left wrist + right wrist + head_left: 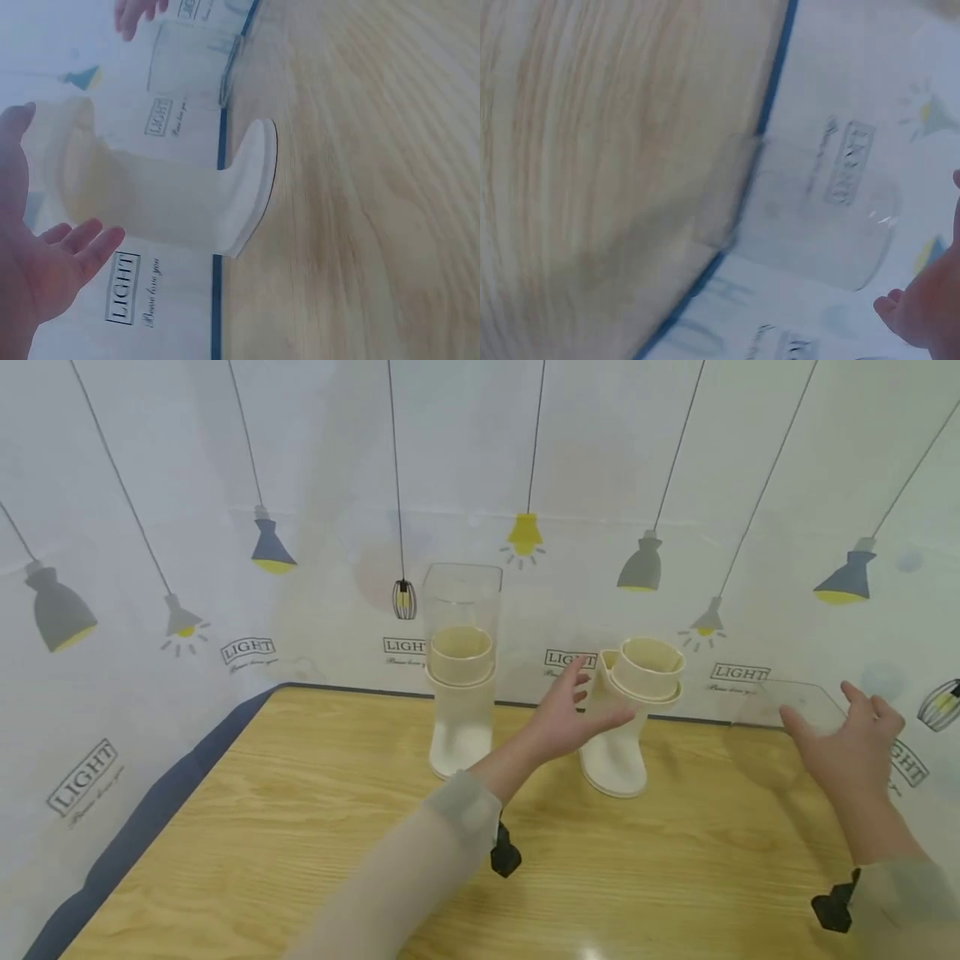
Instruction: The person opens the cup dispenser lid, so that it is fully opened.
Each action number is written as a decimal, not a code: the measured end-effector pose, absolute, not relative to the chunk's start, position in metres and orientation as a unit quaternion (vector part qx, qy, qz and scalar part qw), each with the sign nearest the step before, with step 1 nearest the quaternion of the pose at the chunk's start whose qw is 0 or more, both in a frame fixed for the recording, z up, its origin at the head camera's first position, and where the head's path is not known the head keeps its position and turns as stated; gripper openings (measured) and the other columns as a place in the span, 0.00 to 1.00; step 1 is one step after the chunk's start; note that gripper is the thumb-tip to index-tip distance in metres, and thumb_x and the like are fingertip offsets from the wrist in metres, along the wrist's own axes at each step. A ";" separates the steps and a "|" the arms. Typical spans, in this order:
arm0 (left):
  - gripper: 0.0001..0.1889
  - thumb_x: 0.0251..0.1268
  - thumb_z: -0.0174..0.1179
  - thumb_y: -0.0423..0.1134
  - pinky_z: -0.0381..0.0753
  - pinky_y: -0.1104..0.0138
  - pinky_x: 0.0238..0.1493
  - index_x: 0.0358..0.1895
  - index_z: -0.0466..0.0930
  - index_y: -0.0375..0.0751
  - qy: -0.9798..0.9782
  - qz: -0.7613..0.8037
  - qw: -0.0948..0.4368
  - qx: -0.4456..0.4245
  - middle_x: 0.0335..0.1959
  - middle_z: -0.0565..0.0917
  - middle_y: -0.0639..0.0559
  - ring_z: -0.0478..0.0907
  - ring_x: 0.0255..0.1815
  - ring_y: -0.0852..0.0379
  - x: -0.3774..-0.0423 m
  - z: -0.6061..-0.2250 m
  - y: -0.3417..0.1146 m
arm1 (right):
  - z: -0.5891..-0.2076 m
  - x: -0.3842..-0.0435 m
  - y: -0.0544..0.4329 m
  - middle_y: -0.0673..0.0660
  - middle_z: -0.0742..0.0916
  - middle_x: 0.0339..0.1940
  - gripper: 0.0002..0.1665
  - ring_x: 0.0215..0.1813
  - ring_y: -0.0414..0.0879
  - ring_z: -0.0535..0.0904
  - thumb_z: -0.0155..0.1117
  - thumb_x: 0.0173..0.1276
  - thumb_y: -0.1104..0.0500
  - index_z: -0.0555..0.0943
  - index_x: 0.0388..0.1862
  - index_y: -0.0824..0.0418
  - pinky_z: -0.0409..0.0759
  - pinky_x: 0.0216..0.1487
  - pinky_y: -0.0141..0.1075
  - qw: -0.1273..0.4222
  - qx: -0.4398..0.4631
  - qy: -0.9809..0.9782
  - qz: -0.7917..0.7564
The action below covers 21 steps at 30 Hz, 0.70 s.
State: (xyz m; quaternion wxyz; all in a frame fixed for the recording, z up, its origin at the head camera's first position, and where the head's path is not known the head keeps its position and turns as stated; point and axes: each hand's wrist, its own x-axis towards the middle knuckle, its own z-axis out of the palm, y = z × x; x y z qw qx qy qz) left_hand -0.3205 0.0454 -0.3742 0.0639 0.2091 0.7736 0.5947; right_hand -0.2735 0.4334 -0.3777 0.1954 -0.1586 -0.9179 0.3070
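On the light, wood-grained table (262, 810), the cream, plastic-looking stand (613, 768) with the uncovered round collar likely wants a steadying grip: curl your left hand (564, 722) round its column, below the collar, keeping the foot flat. Those fingers are spread beside it; whether they touch, you can't quite tell from these angles. Take the clear, boxy, plastic-looking container (810, 217) gently by opposite walls, as it looks thin; your right hand (855, 743) is open near it, holding nothing. The stand is upright, smooth and pale. The container stands near the table's back edge, colourless, with faint glints near its rim.
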 end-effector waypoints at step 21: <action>0.41 0.75 0.73 0.43 0.89 0.61 0.62 0.86 0.62 0.54 0.767 0.567 0.023 0.300 0.75 0.77 0.50 0.84 0.70 0.51 -0.220 -0.348 -0.084 | -0.299 -0.209 0.267 0.34 0.77 0.68 0.32 0.68 0.23 0.66 0.72 0.71 0.67 0.79 0.74 0.65 0.66 0.67 0.14 0.363 0.156 -0.843 0.365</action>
